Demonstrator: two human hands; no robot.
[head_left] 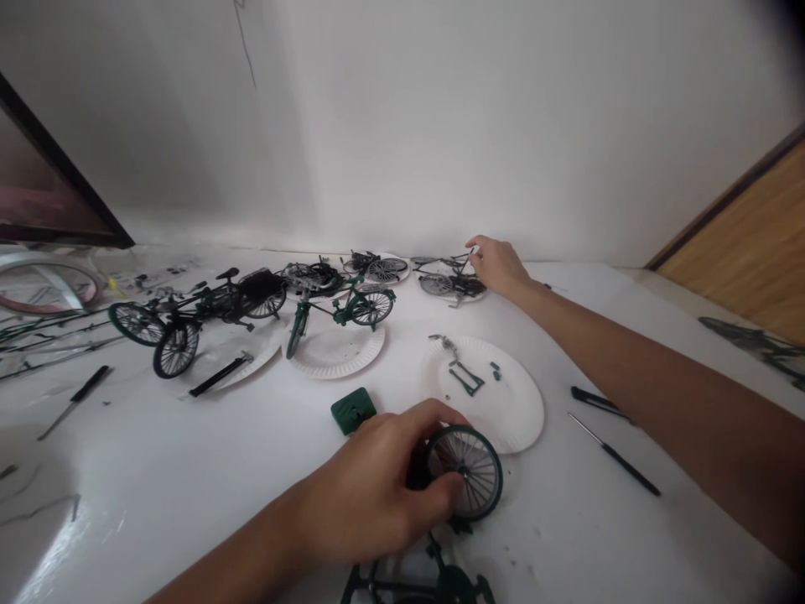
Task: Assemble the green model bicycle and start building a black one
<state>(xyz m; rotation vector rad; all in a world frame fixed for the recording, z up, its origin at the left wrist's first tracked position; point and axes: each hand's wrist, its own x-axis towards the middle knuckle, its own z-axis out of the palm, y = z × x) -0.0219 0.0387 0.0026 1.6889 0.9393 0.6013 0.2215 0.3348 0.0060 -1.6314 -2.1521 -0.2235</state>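
Observation:
My left hand [402,478] is closed round the rear of a green model bicycle [453,579], thumb and fingers on its spoked wheel [475,474]. The bicycle's frame runs down out of the picture's bottom edge. At the back, my right hand [500,264] reaches over a plate of black and grey bicycle parts [444,283]. Its thumb and forefinger come together at a thin dark piece whose kind I cannot make out. Just beyond my left hand lie a green block [353,409] and a paper plate [525,415] with a small green fork-shaped part [466,379] and other bits.
A green model bicycle [352,309] stands on another paper plate [336,367]; darker bicycles [217,315] stand to its left. A screwdriver [616,457] and a dark cutter [600,401] lie at right. Another screwdriver [81,394] and a black-handled tool [220,375] lie at left.

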